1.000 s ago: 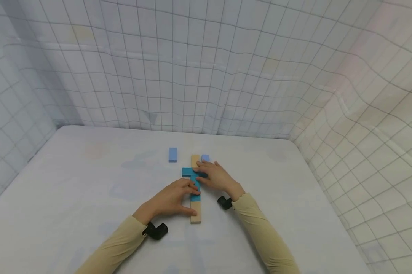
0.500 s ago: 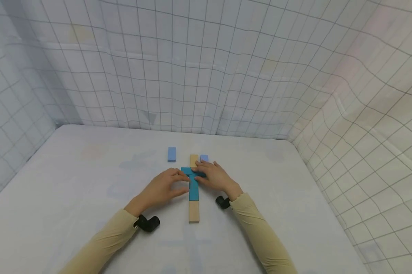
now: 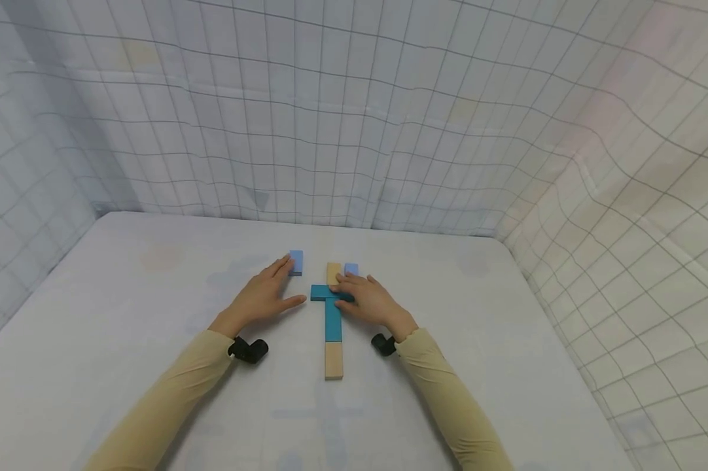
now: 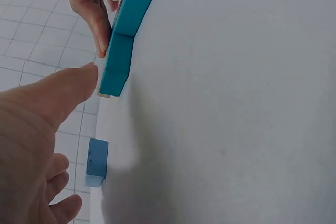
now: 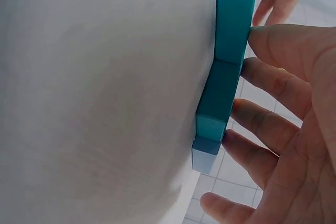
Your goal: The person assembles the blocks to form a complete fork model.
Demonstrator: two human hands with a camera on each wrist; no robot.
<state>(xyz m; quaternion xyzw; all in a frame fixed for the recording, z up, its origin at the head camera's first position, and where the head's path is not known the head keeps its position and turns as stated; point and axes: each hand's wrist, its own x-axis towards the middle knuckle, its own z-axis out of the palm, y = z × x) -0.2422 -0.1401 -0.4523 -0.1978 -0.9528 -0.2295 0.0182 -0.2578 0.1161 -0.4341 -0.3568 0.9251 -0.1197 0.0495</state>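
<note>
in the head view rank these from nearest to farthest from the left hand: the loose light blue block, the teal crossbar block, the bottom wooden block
1. Light blue block: at the left hand fingertips.
2. Teal crossbar block: just right of the hand.
3. Bottom wooden block: nearest the person, at the column's foot.

A short teal block (image 3: 326,292) lies flat crosswise atop a long natural-wood plank (image 3: 333,361); a second teal block (image 3: 333,320) runs lengthwise from it toward the near end. Further left, a light-blue block (image 3: 296,262) lies flat, apart from them.
</note>
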